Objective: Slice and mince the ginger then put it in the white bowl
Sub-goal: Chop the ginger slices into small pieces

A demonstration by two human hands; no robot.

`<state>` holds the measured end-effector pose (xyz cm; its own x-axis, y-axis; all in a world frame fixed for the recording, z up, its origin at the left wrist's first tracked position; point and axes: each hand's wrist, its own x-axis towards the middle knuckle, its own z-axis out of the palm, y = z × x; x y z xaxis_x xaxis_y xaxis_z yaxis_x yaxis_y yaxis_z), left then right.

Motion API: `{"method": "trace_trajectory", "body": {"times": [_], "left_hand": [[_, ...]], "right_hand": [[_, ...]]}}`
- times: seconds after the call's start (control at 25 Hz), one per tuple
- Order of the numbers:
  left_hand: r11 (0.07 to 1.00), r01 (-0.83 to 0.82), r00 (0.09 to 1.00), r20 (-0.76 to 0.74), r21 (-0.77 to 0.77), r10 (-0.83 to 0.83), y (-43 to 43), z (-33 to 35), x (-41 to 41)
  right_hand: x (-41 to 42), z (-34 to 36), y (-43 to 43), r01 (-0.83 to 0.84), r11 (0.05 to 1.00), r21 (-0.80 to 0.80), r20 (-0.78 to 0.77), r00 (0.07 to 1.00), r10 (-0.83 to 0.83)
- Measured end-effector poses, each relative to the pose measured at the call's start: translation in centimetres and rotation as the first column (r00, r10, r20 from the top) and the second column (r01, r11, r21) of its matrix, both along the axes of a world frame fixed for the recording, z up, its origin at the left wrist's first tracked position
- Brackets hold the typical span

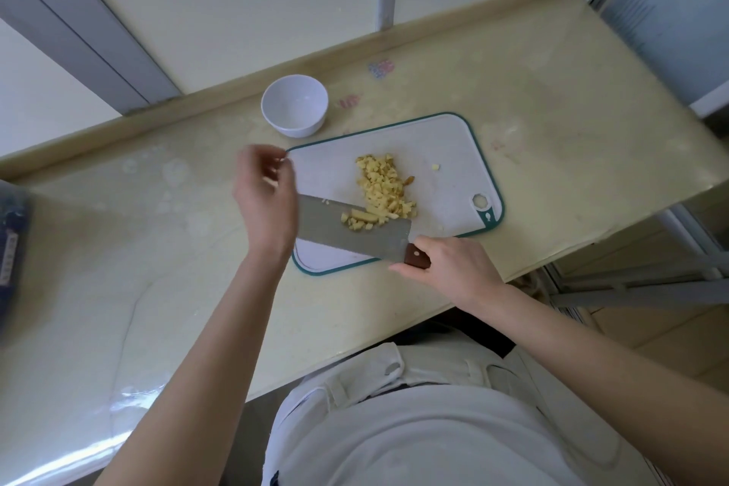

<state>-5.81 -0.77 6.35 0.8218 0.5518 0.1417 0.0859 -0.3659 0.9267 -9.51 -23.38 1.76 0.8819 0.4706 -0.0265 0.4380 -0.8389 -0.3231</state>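
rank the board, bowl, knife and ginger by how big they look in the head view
1. board
2. knife, partly hidden by the left hand
3. bowl and ginger look about alike, so they are not ranked

Bare, sleeveless forearms (213, 335), white top (434, 442), pale trousers (430, 369) with belt loops.

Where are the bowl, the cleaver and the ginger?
Round white bowl (294, 112): head view, bare inner wall.
Brown-handled steel cleaver (378, 243): head view, blade flat.
Yellow minced ginger pile (380, 181): head view, pile centre.
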Motion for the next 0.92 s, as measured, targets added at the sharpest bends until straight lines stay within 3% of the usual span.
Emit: {"method": "trace_trajectory", "body": {"times": [0.08, 0.16, 0.24, 0.32, 0.4, 0.72, 0.92], "left_hand": [[0.921, 0.360, 0.927, -0.171, 0.151, -0.335, -0.5, -0.2, 0.6], [0.693, 0.681, 0.717, -0.410, 0.238, -0.564, -1.0, -0.7, 1.2], [0.473, 0.860, 0.483, -0.609, 0.193, -0.629, -1.5, -1.2, 1.8], [0.371, 0.925, 0.316, -0.709, 0.082, -0.631, -1.8, -1.4, 2.3], [0.306, 0.952, 0.208, -0.754, 0.010, -0.623, -1.9, -1.5, 2.7], [0.165, 0.985, 0.044, -0.835, -0.057, -0.549, -2.1, -0.9, 3.4], [0.118, 0.992, 0.025, -0.851, -0.044, -0.525, -1.8, -1.0, 3.6]], "right_hand": [[-0.1, -0.7, -0.1, -0.019, 1.000, -0.015, 0.063, 0.998, 0.020], [-0.2, -0.9, -0.2, -0.048, 0.999, 0.002, 0.102, 0.994, 0.048], [-0.2, -0.7, -0.2, -0.061, 0.998, 0.025, 0.128, 0.990, 0.057], [-0.3, -0.7, -0.2, -0.066, 0.996, 0.057, 0.128, 0.990, 0.058], [-0.4, -0.9, -0.4, -0.075, 0.994, 0.075, 0.143, 0.988, 0.063], [-0.4, -1.6, -0.7, -0.106, 0.992, 0.067, 0.180, 0.979, 0.093], [-0.2, -1.6, -0.3, -0.145, 0.986, 0.076, 0.146, 0.980, 0.133]]}}
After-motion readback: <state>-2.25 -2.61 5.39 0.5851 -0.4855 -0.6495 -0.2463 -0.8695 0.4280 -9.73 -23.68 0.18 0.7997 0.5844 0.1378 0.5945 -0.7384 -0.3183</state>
